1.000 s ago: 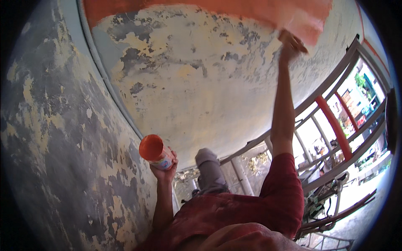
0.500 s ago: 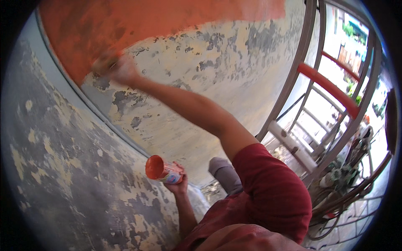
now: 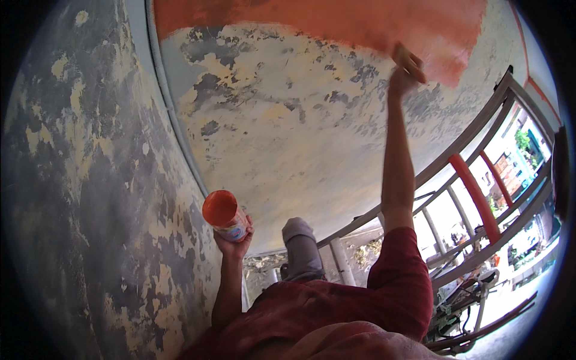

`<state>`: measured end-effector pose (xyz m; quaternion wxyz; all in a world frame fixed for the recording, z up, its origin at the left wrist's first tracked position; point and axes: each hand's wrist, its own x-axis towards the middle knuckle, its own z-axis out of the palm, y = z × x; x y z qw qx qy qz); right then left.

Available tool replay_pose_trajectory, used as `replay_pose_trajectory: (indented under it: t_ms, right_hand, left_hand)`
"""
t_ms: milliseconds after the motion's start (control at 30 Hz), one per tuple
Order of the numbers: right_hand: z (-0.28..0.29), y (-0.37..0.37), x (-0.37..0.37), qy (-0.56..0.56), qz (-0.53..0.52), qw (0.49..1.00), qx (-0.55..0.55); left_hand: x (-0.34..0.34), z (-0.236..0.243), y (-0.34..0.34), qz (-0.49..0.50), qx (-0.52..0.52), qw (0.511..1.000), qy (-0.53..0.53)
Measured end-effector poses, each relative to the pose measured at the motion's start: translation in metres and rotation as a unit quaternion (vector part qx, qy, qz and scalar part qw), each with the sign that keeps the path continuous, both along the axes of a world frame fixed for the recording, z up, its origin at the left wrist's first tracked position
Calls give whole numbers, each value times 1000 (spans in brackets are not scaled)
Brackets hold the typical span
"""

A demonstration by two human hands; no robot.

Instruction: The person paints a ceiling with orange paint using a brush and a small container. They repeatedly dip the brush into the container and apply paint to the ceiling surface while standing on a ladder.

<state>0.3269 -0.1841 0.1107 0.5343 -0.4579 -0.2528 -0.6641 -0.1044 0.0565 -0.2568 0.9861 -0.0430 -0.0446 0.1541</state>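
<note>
- The person's right hand [image 3: 401, 84], arm fully raised, grips a wooden-handled paintbrush [image 3: 413, 67] against the peeling wall [image 3: 288, 150]; the fingers blur together and the exact hold is hard to read.
- The brush sits at the lower edge of a band of orange paint [image 3: 336, 21], toward the band's right end; its bristles are difficult to make out, and whether they touch the wall cannot be told.
- Lower down, the left hand [image 3: 235, 245] clasps a paint can [image 3: 231, 227] around its side, the mouth tipped toward the camera; the inside is orange, the paint's depth is unclear, and the palm hides part of the label.
- The orange band runs out of view at the top, cut off along its upper edge.
- A grey strip [image 3: 170, 108] follows the corner where a second flaking wall [image 3: 108, 198] rises close beside the can.
- Below, a dark red shirt [image 3: 336, 300] covers much of a grey trouser leg [image 3: 303, 258].
- At right, a grey metal frame [image 3: 467, 143] with red bars [image 3: 477, 201] stands beside the raised arm, which hides part of it.
- Beyond, glare washes out the background, and a tangle of objects [image 3: 465, 306] at lower right defies identification.
</note>
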Motion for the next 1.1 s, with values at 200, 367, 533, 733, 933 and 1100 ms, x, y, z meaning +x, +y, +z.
replay_pose_trajectory:
  t_ms: [200, 367, 533, 733, 933, 1100]
  right_hand:
    - [-32, 273, -162, -31, 135, 972, -191]
    - [16, 350, -272, 9, 191, 944, -269]
    - [12, 323, -216, 55, 483, 859, -162]
    - [-9, 105, -26, 7, 260, 964, -53]
    - [-3, 73, -89, 186, -4, 973, 140]
    - [-14, 224, -129, -17, 84, 994, -70]
  left_hand:
    - [-17, 0, 17, 14, 23, 1000, 10]
    - [-29, -8, 19, 6, 12, 1000, -10]
    - [-31, -6, 9, 20, 28, 999, 11]
    - [-28, 7, -9, 28, 56, 998, 19]
    - [-37, 0, -4, 35, 36, 998, 41]
    - [-35, -7, 5, 36, 29, 999, 26]
